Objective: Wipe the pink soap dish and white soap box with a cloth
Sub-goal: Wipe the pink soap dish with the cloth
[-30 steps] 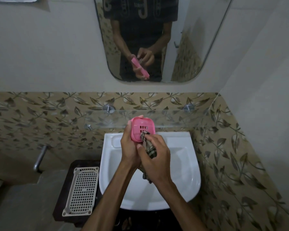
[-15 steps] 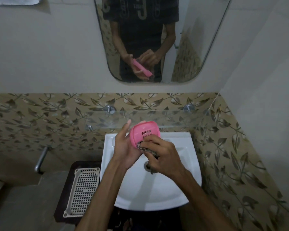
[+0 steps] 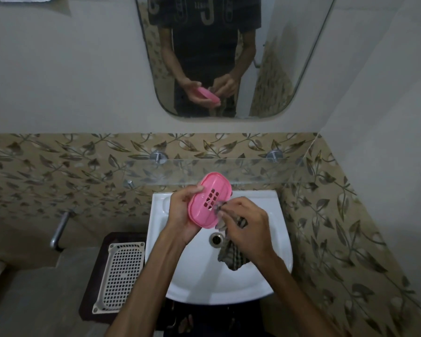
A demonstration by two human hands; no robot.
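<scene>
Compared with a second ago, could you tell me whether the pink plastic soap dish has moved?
Yes. The pink plastic soap dish has tipped over, its long side now slanting across the white ceramic basin's back rim.

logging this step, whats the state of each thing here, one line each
pink soap dish: held over the sink, tilted, slotted face up
cloth: bunched, one end pressed on the dish, the rest hanging
left hand: grip round the dish's edge
right hand: grip on the cloth
white soap box: lying flat beside the sink, untouched
sink: drain open, no water running
</scene>
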